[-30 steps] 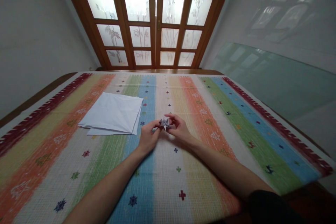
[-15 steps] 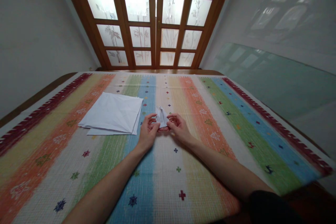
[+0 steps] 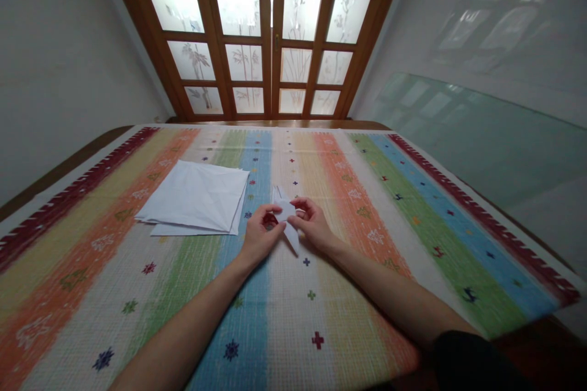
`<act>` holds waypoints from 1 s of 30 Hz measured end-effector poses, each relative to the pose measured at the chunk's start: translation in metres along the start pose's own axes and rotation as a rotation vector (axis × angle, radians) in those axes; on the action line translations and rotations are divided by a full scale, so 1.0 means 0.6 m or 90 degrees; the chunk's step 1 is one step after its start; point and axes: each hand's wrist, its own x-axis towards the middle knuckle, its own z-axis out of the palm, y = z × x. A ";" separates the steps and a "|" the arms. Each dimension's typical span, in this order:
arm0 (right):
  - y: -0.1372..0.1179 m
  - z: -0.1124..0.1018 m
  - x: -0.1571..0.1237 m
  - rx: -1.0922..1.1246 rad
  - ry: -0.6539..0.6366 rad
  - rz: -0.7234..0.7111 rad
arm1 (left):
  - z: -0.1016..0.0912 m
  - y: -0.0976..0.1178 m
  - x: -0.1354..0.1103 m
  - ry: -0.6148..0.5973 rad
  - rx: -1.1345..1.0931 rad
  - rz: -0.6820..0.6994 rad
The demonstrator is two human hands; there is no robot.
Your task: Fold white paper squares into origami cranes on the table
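A small piece of folded white paper (image 3: 285, 209) is between my hands, above the middle of the striped tablecloth. Narrow points stick up at its far end, and one pointed flap hangs down toward me. My left hand (image 3: 265, 227) pinches its left side with thumb and fingers. On the right edge, my right hand (image 3: 312, 220) grips it the same way, thumb toward me. Fingertips cover part of the folds. Left of my left hand lies a stack of white paper sheets (image 3: 197, 195), slightly creased and unevenly stacked.
A tablecloth (image 3: 183, 299) with coloured stripes and small printed figures covers the table. Wooden doors with frosted panes (image 3: 245, 61) stand beyond the far edge. A greenish glass panel (image 3: 481, 128) leans along the wall on the right.
A pointed flap of the folded paper now hangs down toward me, where the near edge was flat before. My left hand has shifted slightly downward. The paper stack stays in place.
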 end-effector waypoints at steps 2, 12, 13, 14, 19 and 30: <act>-0.001 0.003 0.000 -0.002 0.010 -0.019 | 0.001 -0.002 0.000 0.013 -0.008 0.003; -0.008 0.013 -0.018 -0.128 0.071 -0.074 | -0.002 -0.015 -0.005 0.011 0.059 0.123; -0.008 0.013 -0.019 -0.135 0.067 -0.079 | -0.003 -0.014 -0.006 0.010 0.075 0.154; -0.009 0.012 -0.020 -0.143 0.057 -0.088 | -0.004 -0.012 -0.008 0.010 0.090 0.185; -0.020 0.011 -0.020 -0.244 0.029 -0.230 | -0.004 0.001 -0.011 -0.038 0.162 0.238; -0.021 0.012 -0.026 -0.259 0.085 -0.220 | -0.002 0.004 -0.007 0.045 0.221 0.195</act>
